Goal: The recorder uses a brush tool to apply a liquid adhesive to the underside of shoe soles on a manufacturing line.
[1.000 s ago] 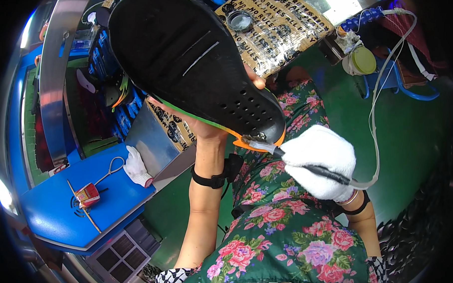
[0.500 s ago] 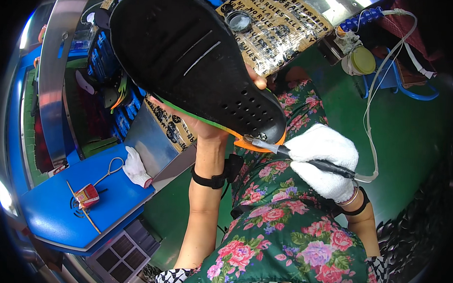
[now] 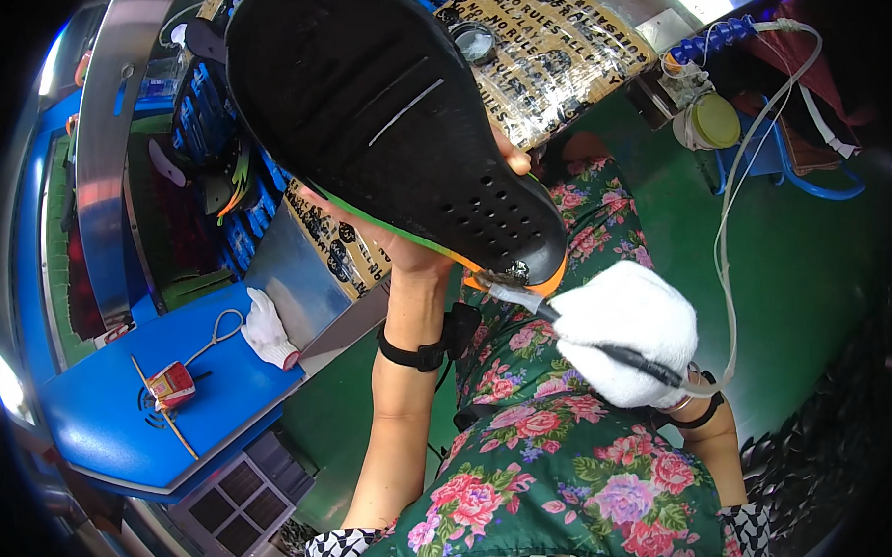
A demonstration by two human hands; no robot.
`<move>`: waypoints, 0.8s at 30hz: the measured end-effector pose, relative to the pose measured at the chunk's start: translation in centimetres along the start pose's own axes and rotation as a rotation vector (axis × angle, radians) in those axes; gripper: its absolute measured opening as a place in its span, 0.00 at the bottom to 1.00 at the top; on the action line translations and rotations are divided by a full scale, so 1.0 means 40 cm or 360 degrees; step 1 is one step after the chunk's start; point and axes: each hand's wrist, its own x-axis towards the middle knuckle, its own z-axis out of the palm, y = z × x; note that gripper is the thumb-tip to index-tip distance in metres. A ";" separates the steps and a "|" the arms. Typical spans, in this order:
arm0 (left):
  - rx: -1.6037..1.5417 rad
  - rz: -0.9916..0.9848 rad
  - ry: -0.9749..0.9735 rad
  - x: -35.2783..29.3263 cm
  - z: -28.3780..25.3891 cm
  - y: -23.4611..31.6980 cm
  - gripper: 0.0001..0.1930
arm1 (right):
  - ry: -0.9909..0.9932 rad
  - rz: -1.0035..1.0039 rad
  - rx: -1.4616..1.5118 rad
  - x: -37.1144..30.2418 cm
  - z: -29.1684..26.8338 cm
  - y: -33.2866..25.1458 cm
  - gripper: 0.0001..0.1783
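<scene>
A large black shoe sole [image 3: 373, 129] with a green-to-orange rim is raised, its heel end with small round holes toward me. My bare left hand [image 3: 408, 252] grips it from underneath, with a fingertip showing at the far right edge; the other fingers are mostly hidden. My right hand [image 3: 629, 329], in a white knit glove, is closed around the black handle of a brush [image 3: 514, 295]. The bristles touch the orange rim at the heel. A thin clear tube [image 3: 729, 279] runs from the handle's rear end.
Behind the sole is a tape-covered cardboard surface [image 3: 562, 57] with a small round dish [image 3: 473, 44]. On the left, a blue table [image 3: 98, 404] carries a white glove [image 3: 264, 329] and a red box [image 3: 171, 386]. A tub with a yellow-green lid [image 3: 715, 120] stands at right.
My right hand has moved slightly left with the brush, whose bristles have slid a little along the heel rim. The sole has shifted slightly right in my left hand's grip.
</scene>
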 end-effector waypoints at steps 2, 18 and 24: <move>0.0139 -0.0046 0.0217 0.002 -0.002 -0.009 0.68 | 0.0022 0.0012 0.0031 -0.003 0.002 -0.008 0.11; -0.0205 -0.0018 -0.0015 0.017 0.006 -0.013 0.71 | -0.0004 -0.0105 -0.0045 -0.004 0.007 -0.018 0.12; -0.0151 0.0078 -0.0152 0.018 -0.019 -0.016 0.71 | -0.0002 -0.0111 -0.0120 -0.022 -0.006 -0.001 0.13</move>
